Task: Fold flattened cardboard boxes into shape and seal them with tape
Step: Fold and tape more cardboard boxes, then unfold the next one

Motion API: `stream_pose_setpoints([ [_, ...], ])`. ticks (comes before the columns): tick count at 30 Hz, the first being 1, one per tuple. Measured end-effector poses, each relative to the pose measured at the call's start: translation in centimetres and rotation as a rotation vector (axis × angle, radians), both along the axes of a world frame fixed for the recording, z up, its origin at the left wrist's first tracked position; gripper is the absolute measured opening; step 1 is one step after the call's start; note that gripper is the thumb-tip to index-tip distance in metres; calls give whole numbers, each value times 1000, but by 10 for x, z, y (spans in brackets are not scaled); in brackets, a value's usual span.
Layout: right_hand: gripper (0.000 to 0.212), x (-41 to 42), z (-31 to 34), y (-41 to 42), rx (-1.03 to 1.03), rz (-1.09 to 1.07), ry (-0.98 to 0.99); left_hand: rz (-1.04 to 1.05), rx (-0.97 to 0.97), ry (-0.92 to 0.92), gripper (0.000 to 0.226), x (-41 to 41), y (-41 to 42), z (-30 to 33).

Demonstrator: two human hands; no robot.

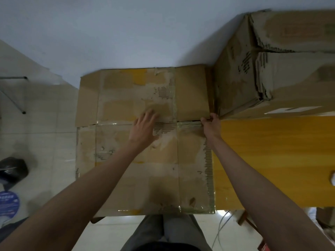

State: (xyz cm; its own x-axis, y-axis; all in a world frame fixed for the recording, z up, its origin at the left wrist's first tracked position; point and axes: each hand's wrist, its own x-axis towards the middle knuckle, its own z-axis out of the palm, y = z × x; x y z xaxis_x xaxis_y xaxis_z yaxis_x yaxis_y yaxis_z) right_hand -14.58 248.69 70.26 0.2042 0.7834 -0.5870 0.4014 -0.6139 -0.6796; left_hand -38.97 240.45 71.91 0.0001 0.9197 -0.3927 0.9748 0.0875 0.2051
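The flattened box [145,142] covers the desk's left part and overhangs its left edge. A tall assembled box [272,66] stands at the far right corner, touching the flat one and blocking that side. Bare desk [272,160] lies open along the right, toward the near edge.

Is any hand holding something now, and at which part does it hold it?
The right hand pinches the flattened cardboard box at its right edge, where the far flap meets the panel. The left hand lies flat on the box, holding nothing.
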Motion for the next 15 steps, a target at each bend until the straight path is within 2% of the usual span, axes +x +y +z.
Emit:
stream_pose_setpoints([
  [4, 37, 2, 8, -5, 53, -22, 94, -129, -10, -121, 67, 34, 55, 17],
  [8, 29, 4, 18, -10, 117, -26, 153, -428, -33, -154, 82, 74, 102, 35],
  [12, 24, 8, 25, -17, 143, -54, 242, -643, 9, 23, 87, 108, 126, 42],
  [15, 27, 8, 29, -21, 127, -101, 290, -784, 16, 152, 68, 126, 145, 52],
])
